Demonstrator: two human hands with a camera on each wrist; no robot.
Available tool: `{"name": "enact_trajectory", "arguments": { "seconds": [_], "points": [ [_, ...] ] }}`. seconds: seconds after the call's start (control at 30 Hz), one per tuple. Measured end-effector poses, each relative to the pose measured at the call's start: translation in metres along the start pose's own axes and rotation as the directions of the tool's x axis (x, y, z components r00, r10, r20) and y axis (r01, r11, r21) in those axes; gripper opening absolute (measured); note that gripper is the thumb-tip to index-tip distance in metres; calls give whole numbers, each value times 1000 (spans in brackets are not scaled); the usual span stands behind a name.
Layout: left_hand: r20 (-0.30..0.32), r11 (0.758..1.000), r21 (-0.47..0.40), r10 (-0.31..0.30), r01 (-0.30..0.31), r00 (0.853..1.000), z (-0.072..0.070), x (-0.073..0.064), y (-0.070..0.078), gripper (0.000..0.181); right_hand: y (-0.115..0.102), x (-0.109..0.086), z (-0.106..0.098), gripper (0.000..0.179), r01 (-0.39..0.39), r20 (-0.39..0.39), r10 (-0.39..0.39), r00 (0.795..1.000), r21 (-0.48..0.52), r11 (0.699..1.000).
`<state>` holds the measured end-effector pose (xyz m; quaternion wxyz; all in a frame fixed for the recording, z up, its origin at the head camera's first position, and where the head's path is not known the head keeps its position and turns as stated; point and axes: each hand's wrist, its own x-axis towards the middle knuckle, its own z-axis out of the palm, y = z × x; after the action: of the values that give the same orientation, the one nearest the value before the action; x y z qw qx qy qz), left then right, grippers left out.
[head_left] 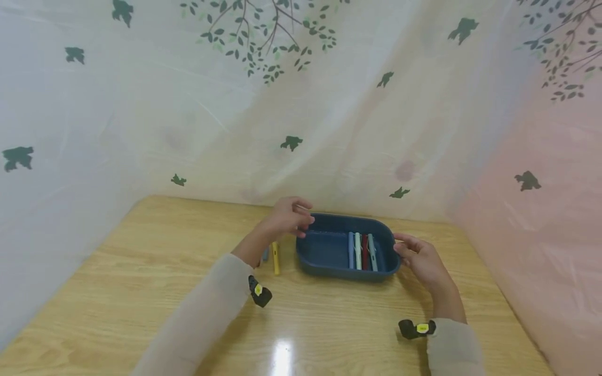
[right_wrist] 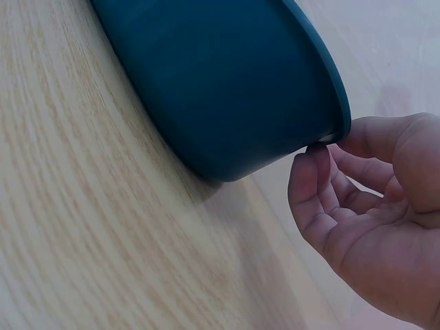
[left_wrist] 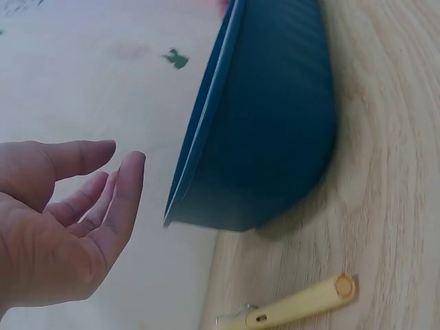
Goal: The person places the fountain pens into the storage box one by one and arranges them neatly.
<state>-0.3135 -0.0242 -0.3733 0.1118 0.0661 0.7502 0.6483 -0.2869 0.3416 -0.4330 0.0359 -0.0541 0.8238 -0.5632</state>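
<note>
A dark blue plastic storage bin [head_left: 324, 251] sits on the table, with several pens [head_left: 365, 251] side by side in its right half: blue, pale green, dark red and grey-blue. At its right end, my right hand [head_left: 425, 263] pinches the rim between thumb and fingertips. The right wrist view shows the thumb above the bin's rim [right_wrist: 330, 75] and fingers under it. My left hand [head_left: 286, 216] hovers at the bin's left end with loosely bent fingers. A gap separates that hand [left_wrist: 65, 220] from the bin in the left wrist view, and it holds nothing.
Left of the bin a yellow pen [head_left: 276, 258] lies on the wooden table [head_left: 141, 271]. Beside it, a grey-blue pen [head_left: 265, 254] is partly hidden by my left wrist. A pale curtain [head_left: 226, 151] with leaf and bird prints hangs behind the table.
</note>
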Motion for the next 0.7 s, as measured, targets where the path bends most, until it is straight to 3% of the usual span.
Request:
{"name": "enact_trajectory", "arguments": {
  "seconds": [0.4, 0.7],
  "points": [
    [-58, 1000, 8, -5, 5, 998, -34, -12, -17, 41, -1, -1, 1, 48, 4, 3, -4, 1000, 30, 1000],
    [-123, 994, 106, 1, 12, 992, -52, -20, -33, 42, -2, -1, 0, 47, -1, 4, 1, 1000, 34, 999]
  ]
}}
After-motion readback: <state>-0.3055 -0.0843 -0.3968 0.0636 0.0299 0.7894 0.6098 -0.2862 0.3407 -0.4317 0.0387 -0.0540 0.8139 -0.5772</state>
